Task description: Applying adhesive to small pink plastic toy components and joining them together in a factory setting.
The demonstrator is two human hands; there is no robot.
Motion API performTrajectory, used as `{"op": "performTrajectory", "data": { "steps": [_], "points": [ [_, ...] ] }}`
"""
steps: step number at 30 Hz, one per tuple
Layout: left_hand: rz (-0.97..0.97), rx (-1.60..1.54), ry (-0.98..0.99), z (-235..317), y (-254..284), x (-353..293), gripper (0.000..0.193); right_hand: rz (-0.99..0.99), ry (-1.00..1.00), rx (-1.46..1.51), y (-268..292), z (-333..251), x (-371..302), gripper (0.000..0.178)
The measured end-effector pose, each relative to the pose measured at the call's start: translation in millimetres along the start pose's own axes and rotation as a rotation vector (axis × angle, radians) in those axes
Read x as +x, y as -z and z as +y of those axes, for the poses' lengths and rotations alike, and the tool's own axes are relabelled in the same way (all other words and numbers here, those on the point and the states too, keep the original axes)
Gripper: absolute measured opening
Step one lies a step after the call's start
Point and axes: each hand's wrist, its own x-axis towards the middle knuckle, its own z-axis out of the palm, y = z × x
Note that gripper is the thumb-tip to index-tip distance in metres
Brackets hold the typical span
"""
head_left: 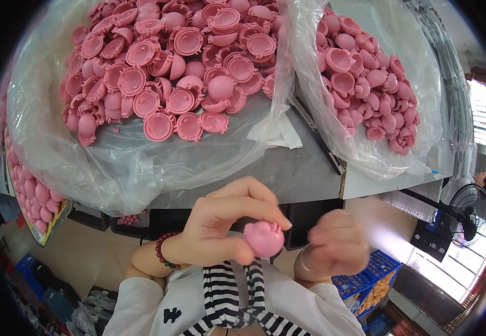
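My left hand (220, 227) pinches a small round pink plastic ball (264, 239) between thumb and fingers, in front of my chest. Small tabs stick up from the ball's upper right. To the right of it and apart from it is my right hand (338, 243), its fingers curled but smeared by motion. Whether anything is in them does not show. Beyond my hands, a large heap of pink plastic half shells (181, 98) lies on a clear plastic bag (125, 179). Several shells face up with their hollow rims showing.
A second clear bag (389, 168) at the right holds more pink pieces (375, 84). Between the bags runs a dark metal strip (316, 131) on the grey table (304, 173). More pink parts (38, 196) lie at the far left. A black fan (468, 215) and blue crates (375, 271) stand right.
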Motion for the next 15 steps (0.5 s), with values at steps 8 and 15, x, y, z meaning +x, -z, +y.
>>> {"op": "performTrajectory", "data": {
  "steps": [8,15],
  "points": [
    [-0.022,-0.598,0.327,9.2,-0.8,-5.4,0.053,0.900,-0.070,-0.793,143.9,73.2,21.9,0.033],
    [-0.005,-0.633,0.412,17.0,-3.6,-0.1,0.053,0.774,-0.474,-0.682,196.0,108.8,7.0,0.054]
  ]
}}
